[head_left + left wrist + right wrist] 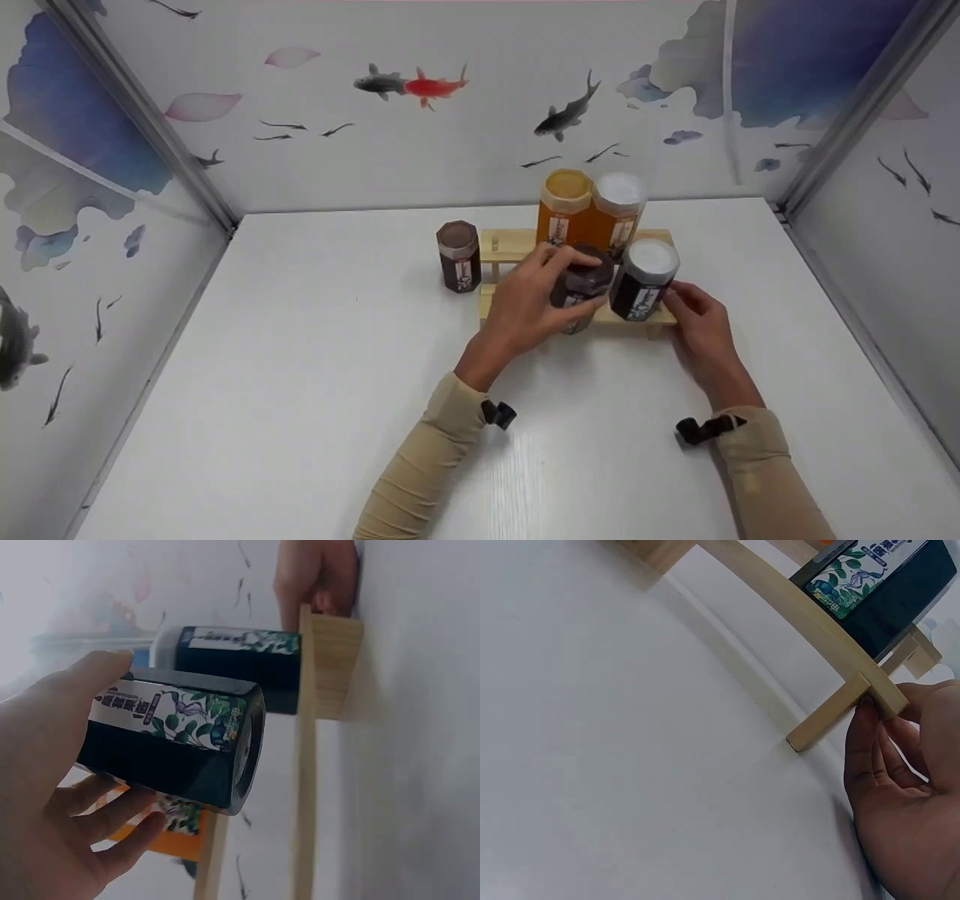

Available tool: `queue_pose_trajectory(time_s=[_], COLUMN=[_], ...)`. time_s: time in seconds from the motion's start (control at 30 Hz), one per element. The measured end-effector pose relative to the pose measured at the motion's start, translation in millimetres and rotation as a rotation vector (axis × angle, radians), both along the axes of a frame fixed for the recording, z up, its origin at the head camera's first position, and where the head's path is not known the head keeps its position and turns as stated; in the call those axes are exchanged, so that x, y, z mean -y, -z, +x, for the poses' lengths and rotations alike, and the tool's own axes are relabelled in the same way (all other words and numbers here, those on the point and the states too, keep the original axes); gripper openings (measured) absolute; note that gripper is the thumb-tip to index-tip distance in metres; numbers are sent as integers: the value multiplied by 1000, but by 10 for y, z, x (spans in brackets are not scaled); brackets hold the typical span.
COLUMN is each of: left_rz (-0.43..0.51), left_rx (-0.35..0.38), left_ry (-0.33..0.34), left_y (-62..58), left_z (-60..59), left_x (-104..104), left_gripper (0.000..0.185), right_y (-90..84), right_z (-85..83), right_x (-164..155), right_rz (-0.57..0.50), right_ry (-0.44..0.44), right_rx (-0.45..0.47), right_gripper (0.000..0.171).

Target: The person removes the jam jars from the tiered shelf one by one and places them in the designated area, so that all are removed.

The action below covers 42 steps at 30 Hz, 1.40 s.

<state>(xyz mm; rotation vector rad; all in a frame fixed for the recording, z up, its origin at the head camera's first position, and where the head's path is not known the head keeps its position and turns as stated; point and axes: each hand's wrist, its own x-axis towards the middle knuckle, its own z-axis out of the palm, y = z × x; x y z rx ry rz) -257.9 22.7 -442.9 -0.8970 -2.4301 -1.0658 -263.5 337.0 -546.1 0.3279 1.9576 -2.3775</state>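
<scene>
My left hand (pixel 521 304) grips a dark jar with a dark lid (pixel 172 739), thumb on one side and fingers on the other. In the left wrist view its base hangs clear of the front board of a two-tier wooden rack (pixel 510 246). Beside it on the lower tier stands a dark jar with a white lid (pixel 645 281). My right hand (pixel 705 330) pinches the lower board's right end, next to the rack's leg (pixel 829 716). On the upper tier are an amber jar with a yellow lid (pixel 564 206) and a white-lidded amber jar (pixel 619 196).
Left of the rack, another dark jar with a brown lid (pixel 459 259) stands on the white table (pixel 315 360). White panels printed with fish and leaves (pixel 480 135) enclose the back and sides, with metal posts (pixel 142 112) at the corners.
</scene>
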Motion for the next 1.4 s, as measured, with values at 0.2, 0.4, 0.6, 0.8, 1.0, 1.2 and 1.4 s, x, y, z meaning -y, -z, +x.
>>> queue_pose_trajectory(time_s=[0.2,0.4,0.6,0.8,1.0,1.2,1.4], left_rz=[100,282,435,512,511,464,443], left_rx=[-93,-142,-172,-157,-56,75,143], left_ry=[-137,-318,-456,-594,-671,-706,-704], left_y=[-255,-277,-145,31,278,559,695], left_z=[-117,-294,-455,-586,-703,-790,-829], left_x=[433,871,1123,1290,1426,1471,1464], left_gripper=[54,51,47,45,47,49,51], right_y=[-5,-17,-11,-11,-19,-4,-18], right_z=[3,7,4,-2,-4,-9,3], right_x=[-3,-19,-12,-25,-25,-23,-20], right_rz=[-1,-19,-14,59,38,31,38], right_ry=[-3,-10,3,19,20,18,14], right_rx=[3,4,4,20,28,35,33], right_gripper=[56,58,53,46,48,48,53])
